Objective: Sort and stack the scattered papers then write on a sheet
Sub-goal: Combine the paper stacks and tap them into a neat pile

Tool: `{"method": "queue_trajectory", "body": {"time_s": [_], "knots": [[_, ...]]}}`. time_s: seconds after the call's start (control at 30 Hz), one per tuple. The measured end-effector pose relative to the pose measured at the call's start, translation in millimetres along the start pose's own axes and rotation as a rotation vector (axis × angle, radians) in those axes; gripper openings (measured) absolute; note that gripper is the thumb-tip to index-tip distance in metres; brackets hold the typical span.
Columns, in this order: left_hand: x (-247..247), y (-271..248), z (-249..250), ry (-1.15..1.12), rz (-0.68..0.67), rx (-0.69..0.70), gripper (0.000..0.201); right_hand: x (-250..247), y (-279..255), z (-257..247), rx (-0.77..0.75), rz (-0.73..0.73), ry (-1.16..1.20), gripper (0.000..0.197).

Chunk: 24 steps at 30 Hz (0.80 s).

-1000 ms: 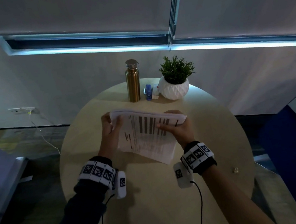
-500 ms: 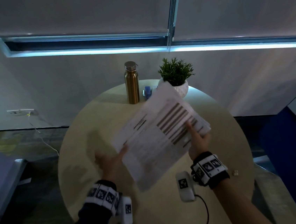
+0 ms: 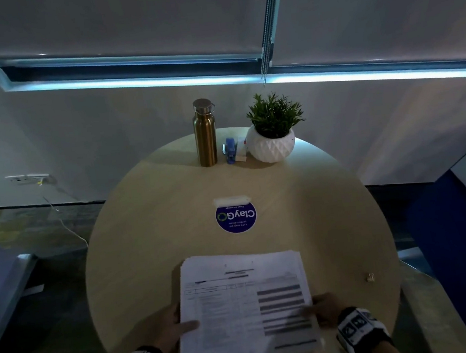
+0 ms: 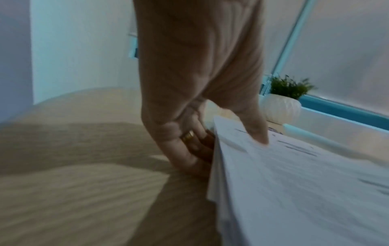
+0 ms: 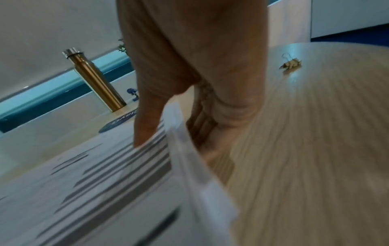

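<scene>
A stack of printed papers (image 3: 245, 307) sits squared up near the front edge of the round wooden table (image 3: 145, 228). My left hand (image 3: 173, 329) pinches its left edge, thumb on top and fingers underneath, as the left wrist view shows on the paper stack (image 4: 294, 183). My right hand (image 3: 323, 307) pinches the right edge the same way, thumb across the dark printed bars of the paper stack (image 5: 105, 174). No pen is in view.
At the table's far side stand a gold bottle (image 3: 205, 133), a blue stapler (image 3: 230, 149) and a potted plant in a white pot (image 3: 272, 135). A round blue sticker (image 3: 236, 216) marks the middle. A small binder clip (image 3: 370, 277) lies at the right.
The stack was held up on edge at mid-table, then tilted and swung round. It is now low and square at the near edge, both hands having moved toward me.
</scene>
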<state>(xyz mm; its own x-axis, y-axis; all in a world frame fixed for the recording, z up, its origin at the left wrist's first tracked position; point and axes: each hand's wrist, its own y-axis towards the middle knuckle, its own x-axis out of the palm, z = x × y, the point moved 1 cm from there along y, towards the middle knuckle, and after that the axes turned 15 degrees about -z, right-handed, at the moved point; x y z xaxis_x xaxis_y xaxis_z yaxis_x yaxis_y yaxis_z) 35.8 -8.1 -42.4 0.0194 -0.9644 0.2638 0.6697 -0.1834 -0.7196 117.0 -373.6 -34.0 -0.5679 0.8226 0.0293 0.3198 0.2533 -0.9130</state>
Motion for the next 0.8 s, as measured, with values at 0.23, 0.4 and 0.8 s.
{"method": "queue_trajectory", "body": {"time_s": [0.23, 0.4, 0.8], "knots": [[40.2, 4.7, 26.9, 0.175, 0.338, 0.341, 0.040, 52.3, -14.2, -43.7, -0.672, 0.386, 0.035, 0.026], [32.7, -37.5, 84.9, 0.267, 0.258, 0.782, 0.026, 38.7, -59.8, -72.2, -1.008, 0.311, 0.279, 0.020], [41.6, -8.5, 116.8, 0.349, 0.155, 0.779, 0.018, 22.9, -53.1, -103.3, -0.935, 0.345, 0.178, 0.026]]}}
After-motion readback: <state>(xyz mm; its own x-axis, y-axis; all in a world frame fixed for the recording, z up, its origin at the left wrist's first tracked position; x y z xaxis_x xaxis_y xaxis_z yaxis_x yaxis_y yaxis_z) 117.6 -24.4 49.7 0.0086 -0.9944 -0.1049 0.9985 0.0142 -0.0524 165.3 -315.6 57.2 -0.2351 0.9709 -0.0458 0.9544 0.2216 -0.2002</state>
